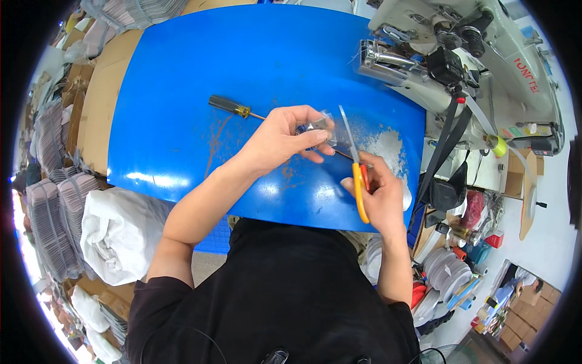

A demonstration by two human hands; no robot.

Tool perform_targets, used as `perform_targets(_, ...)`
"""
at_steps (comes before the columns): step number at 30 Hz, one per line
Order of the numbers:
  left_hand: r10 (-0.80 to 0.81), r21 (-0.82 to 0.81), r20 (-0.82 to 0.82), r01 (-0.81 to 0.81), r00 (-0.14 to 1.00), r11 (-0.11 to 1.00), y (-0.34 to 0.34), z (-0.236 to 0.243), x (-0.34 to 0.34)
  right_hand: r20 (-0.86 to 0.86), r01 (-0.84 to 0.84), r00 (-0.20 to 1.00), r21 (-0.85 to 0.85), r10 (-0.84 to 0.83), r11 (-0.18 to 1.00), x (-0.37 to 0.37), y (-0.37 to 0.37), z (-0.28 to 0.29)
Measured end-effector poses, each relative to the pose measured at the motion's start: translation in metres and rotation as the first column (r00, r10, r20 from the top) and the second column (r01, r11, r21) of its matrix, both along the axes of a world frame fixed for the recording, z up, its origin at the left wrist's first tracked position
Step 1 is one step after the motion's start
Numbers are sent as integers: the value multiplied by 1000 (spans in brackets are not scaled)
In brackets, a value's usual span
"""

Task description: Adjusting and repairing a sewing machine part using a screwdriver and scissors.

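A pair of scissors [356, 173] with yellow and red handles sits in the right hand [386, 197], over the right half of the blue worktop [242, 48]. Its long axis runs away from the person, leaning slightly left: the pale blade tip points to the far edge, and the long yellow handle comes back toward the person. The right hand's grip is closed about the handles, with the thumb near the yellow one; how far the blades are parted I cannot tell. The left hand [286, 136] has its grip drawn nearly together, thumb and fingers pinching a small clear packet [318, 126] just left of the blade; the dark contents are too small to make out. A screwdriver [229, 105] lies farther left, its dark handle end pointing left and slightly away, its shaft slanting right and toward the person until the left hand hides it. Beyond the right hand, a sewing machine [400, 70] stands at the worktop's far right.
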State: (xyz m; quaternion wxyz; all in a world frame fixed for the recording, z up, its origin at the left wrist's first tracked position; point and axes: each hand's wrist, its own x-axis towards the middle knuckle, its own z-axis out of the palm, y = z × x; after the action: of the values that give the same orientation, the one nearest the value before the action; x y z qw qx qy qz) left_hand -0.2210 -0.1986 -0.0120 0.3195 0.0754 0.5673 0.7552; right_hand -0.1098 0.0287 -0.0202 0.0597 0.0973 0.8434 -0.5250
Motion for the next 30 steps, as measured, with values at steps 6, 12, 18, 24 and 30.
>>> perform_targets(6,5,-46,-176,-13,984,999,-7,-5,3,-233,113,972,571,28,813,-20,51,-9)
perform_targets(12,-261,-569,-647,-227,716,790,-24,-11,-11,-307,209,951,608,-16,766,-20,59,-8)
perform_targets(18,-255,-549,-687,-257,680,795,2,-8,-33,-299,218,954,603,-37,767,-18,56,-21)
perform_targets(24,-75,-447,-589,-247,805,860,-1,-21,-39,-294,239,953,602,-67,762,-15,54,-22)
perform_targets(30,95,-391,-635,-425,767,816,-36,-32,-65,-303,250,950,594,-76,764,-16,53,-23)
